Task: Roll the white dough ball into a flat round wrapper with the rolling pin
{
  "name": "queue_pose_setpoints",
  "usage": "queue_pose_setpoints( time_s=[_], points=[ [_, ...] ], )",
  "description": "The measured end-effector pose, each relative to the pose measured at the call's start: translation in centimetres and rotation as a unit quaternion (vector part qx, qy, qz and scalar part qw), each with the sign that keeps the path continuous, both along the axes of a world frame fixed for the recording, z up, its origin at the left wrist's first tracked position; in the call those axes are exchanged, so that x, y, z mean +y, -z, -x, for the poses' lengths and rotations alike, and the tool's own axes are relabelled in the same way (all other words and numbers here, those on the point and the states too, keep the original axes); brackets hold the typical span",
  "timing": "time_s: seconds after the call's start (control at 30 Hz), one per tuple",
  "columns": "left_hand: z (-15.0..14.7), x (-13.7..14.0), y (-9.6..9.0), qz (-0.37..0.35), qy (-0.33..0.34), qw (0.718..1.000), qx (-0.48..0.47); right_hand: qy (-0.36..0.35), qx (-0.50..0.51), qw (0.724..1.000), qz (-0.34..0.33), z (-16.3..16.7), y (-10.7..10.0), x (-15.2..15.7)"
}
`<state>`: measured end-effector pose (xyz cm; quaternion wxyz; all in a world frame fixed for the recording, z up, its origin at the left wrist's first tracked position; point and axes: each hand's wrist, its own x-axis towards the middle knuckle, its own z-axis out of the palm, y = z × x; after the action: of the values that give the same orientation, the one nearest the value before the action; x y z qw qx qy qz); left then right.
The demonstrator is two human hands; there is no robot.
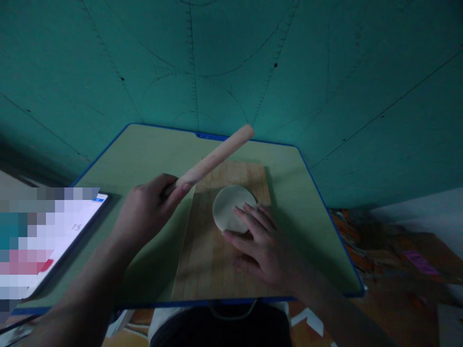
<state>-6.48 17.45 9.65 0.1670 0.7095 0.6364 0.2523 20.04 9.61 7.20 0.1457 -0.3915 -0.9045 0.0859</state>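
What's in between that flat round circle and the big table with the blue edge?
A wooden board. The head view shows the flat round disc on the board, and the board on the table.

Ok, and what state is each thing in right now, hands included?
Left hand: closed around one end of the rolling pin.
Rolling pin: held slanted, apart from the pale disc.
Pale disc: round, flattened, on the wooden board.
Right hand: open, fingers over the disc.
Wooden board: lying flat on the table.
Screen: lit, partly pixelated.
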Motion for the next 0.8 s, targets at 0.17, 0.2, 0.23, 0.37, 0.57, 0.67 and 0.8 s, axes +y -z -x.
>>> queue_pose_setpoints(
  time_s=[0.17,0.2,0.23,0.37,0.57,0.67,0.8],
  points=[
    [0.2,-0.4,0.0,-0.026,0.064,0.998,0.013,-0.049,0.058,0.995,-0.058,-1.6,-2.1,0.5],
    [0.2,-0.7,0.1,-0.041,0.098,0.994,0.027,-0.022,0.092,0.993,-0.077,-2.1,-2.8,0.5],
    [0.1,-1.0,0.1,-0.058,0.137,0.988,0.045,0.023,0.126,0.987,-0.097,-2.7,-3.4,0.6],
    [-1.1,-3.1,0.5,-0.112,0.278,0.948,0.106,0.162,0.174,0.964,-0.120,-3.7,-3.8,1.5],
    [-2.3,-6.0,2.1,-0.165,0.301,0.927,0.152,0.156,0.045,0.986,-0.032,-2.6,0.2,1.2],
    [-2.1,-6.2,2.6,-0.189,0.288,0.925,0.159,0.150,0.023,0.987,-0.058,-2.7,1.0,0.8],
    [-2.0,-5.4,1.9,-0.173,0.262,0.938,0.145,0.154,0.060,0.981,-0.102,-3.1,0.7,2.1]
  ],
)
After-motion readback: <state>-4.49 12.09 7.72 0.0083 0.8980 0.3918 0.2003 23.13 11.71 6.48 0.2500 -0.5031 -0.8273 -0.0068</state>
